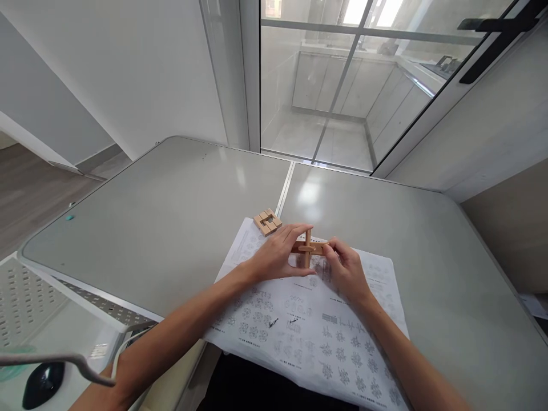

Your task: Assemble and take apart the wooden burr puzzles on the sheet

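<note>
A wooden cross-shaped puzzle (307,248) of interlocked light-brown bars stands on a printed instruction sheet (312,325). My left hand (278,254) grips it from the left, fingers over the top and thumb below. My right hand (345,268) pinches the end of the horizontal bar from the right. A second cluster of wooden puzzle pieces (267,221) lies on the table just beyond the sheet's far left corner, untouched.
The grey folding table (171,217) has a seam down its middle. A perforated white shelf (25,297) and a black mouse (43,383) sit at the lower left. A glass door (342,85) stands behind the table.
</note>
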Action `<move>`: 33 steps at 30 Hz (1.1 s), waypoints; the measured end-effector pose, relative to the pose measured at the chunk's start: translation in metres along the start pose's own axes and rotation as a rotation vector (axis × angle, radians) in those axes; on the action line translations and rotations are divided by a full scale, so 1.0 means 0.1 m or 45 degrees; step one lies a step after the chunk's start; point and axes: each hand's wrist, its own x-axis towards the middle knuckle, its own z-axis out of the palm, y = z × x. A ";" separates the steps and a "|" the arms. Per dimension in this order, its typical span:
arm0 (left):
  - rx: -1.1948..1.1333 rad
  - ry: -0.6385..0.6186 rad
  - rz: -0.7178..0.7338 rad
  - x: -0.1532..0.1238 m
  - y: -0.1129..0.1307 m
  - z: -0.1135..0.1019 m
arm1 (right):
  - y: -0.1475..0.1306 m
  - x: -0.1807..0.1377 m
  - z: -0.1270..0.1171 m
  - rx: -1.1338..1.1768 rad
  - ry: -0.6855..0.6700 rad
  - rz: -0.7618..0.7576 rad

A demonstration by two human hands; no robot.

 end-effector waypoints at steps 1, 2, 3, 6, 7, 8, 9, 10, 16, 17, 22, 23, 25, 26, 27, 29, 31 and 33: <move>-0.031 0.002 -0.009 0.00 0.01 0.00 | 0.00 0.00 -0.01 0.045 -0.017 0.028; -0.057 0.007 -0.015 0.00 0.01 0.00 | 0.01 0.01 -0.01 0.089 -0.035 0.054; -0.081 0.011 -0.020 0.00 0.01 0.00 | 0.01 0.01 -0.02 0.128 -0.054 0.076; -0.136 0.026 -0.041 -0.01 0.03 0.00 | 0.02 0.01 -0.03 0.196 -0.096 0.132; -0.145 0.035 -0.048 -0.01 0.03 0.00 | 0.02 0.02 -0.03 0.203 -0.110 0.143; -0.151 0.046 -0.054 -0.01 0.03 0.00 | 0.02 0.02 -0.04 0.205 -0.124 0.148; -0.154 0.057 -0.055 -0.01 0.03 0.01 | 0.02 0.02 -0.04 0.203 -0.141 0.148; -0.156 0.066 -0.053 -0.01 0.03 0.01 | 0.02 0.02 -0.05 0.198 -0.161 0.143; -0.138 0.088 -0.039 -0.01 0.03 0.01 | -0.01 0.02 -0.06 0.164 -0.199 0.114; -0.130 0.095 -0.033 -0.01 0.02 0.01 | -0.01 0.02 -0.05 0.161 -0.197 0.114; -0.112 0.120 0.007 0.00 0.03 0.01 | -0.01 0.02 -0.04 0.192 -0.184 0.125; -0.111 0.116 0.005 0.00 0.03 0.01 | -0.01 0.02 -0.03 0.204 -0.176 0.133; -0.112 0.107 -0.002 0.01 0.04 0.00 | 0.00 0.02 -0.03 0.226 -0.157 0.146; -0.112 0.110 -0.005 0.01 0.04 0.00 | 0.00 0.02 -0.03 0.236 -0.141 0.150; -0.114 0.116 -0.012 0.02 0.03 -0.01 | 0.01 0.02 -0.03 0.245 -0.125 0.153; -0.117 0.125 -0.042 0.02 0.03 -0.02 | 0.02 0.02 -0.04 0.254 -0.091 0.156; -0.120 0.125 -0.083 0.02 0.03 -0.03 | 0.04 0.03 -0.05 0.252 -0.074 0.158; -0.129 0.114 -0.106 0.02 0.04 -0.04 | 0.04 0.03 -0.06 0.253 -0.081 0.161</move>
